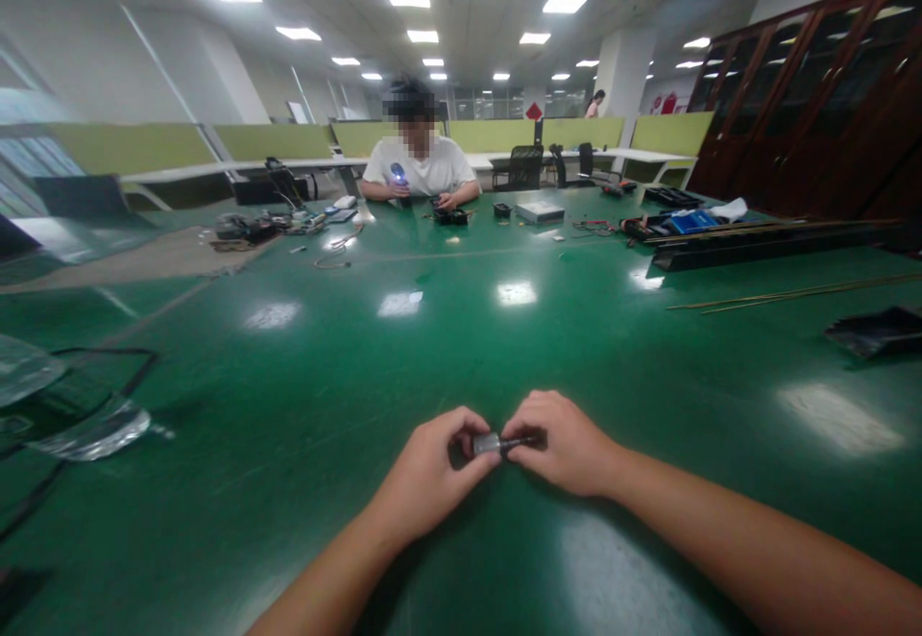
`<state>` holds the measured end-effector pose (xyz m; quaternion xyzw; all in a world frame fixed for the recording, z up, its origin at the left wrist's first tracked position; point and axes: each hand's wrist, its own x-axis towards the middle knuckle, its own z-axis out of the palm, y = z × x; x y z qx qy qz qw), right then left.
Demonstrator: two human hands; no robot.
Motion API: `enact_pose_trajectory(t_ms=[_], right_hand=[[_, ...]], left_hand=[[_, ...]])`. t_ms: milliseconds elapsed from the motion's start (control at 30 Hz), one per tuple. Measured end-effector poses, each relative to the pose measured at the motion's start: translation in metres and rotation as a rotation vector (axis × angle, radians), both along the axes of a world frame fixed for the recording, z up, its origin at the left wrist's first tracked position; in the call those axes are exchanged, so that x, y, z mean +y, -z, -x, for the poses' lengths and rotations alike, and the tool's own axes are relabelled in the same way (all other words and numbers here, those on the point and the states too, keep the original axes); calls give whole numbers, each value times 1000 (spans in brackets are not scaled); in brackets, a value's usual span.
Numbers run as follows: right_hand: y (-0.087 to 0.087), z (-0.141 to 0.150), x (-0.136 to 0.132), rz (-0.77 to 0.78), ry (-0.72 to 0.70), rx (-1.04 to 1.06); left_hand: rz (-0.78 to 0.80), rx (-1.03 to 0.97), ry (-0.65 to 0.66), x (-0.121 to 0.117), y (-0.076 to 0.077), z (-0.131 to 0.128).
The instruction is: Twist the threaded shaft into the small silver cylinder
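Low in the head view, my left hand [436, 468] pinches a small silver cylinder [485, 443] between thumb and fingers. From the cylinder's right end runs a narrower dark shaft [513, 444], and the fingers of my right hand [566, 442] are closed around it. Together the two parts lie roughly level, just above or on the green table [475, 357]; which of these I cannot tell. My fingers cover both ends of the piece, and its exact kind is not clear.
Across the table sits a person [424, 170] with a small light and a black box [450, 216]. A clear plastic bottle [64, 415] is at left. To the right lie thin rods [792, 292], a long black channel [727, 249] and a black tray [875, 331].
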<state>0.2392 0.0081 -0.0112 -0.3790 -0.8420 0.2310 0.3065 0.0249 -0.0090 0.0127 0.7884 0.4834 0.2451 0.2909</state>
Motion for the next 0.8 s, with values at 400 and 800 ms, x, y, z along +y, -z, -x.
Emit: enact_pose_trajectory(t_ms=[400, 800], right_hand=[[2, 0, 1, -23, -10, -3], [2, -1, 2, -19, -19, 15]], left_hand=[[-25, 25, -11, -1, 0, -1], [-13, 23, -6, -1, -1, -3]])
